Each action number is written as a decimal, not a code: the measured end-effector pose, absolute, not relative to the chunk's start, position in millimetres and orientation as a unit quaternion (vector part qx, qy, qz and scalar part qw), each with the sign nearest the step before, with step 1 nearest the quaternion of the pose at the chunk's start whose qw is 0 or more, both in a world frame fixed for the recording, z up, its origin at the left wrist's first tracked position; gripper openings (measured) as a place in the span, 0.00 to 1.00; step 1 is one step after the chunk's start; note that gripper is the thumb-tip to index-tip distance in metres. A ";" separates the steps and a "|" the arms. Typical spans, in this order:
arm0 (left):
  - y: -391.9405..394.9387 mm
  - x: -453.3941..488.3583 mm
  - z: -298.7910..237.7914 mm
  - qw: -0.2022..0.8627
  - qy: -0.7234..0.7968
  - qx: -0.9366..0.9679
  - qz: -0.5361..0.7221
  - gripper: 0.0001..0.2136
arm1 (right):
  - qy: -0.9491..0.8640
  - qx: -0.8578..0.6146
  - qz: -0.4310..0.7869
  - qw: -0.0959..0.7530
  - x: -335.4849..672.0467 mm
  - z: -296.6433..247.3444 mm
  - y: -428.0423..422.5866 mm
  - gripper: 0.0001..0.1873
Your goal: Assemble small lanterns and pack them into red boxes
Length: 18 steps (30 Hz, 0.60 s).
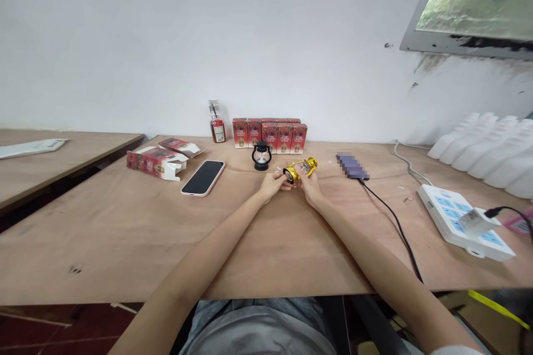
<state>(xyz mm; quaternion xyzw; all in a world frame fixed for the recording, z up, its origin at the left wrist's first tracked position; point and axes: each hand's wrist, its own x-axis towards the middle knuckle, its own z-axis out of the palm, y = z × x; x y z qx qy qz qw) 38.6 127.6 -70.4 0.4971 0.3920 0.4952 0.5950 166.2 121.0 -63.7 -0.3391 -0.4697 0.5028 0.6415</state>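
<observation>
A small gold lantern [310, 165] with a clear globe lies on its side between my hands, its round base turned to the left. My left hand [272, 185] is closed on the base end, fingertips against its underside. With the thumb over its body, my right hand [309, 186] grips the same lantern near the middle. A black lantern [261, 156] of the same kind stands upright just beyond my left hand. Several red printed boxes [277, 136] stand in rows behind the lanterns.
Opened red boxes [156, 162] and a pink-edged phone [204, 178] lie to the left. A bottle [217, 125] stands by the wall. On the right are a cabled phone [352, 166], a white power strip [462, 219] and several white bottles [487, 147]. The table's front edge [287, 295] is near me.
</observation>
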 end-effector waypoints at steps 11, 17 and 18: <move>130.6 37.4 -71.9 0.587 0.409 0.492 0.496 0.05 | -0.500 -0.356 0.477 0.629 167.7 -67.1 125.5 0.19; 134.2 38.2 -72.7 0.588 0.413 0.481 0.503 0.02 | -0.492 -0.363 0.483 0.627 167.7 -66.5 125.6 0.19; 134.6 38.8 -72.8 0.586 0.414 0.479 0.506 0.02 | -0.488 -0.364 0.483 0.629 167.4 -66.2 125.6 0.19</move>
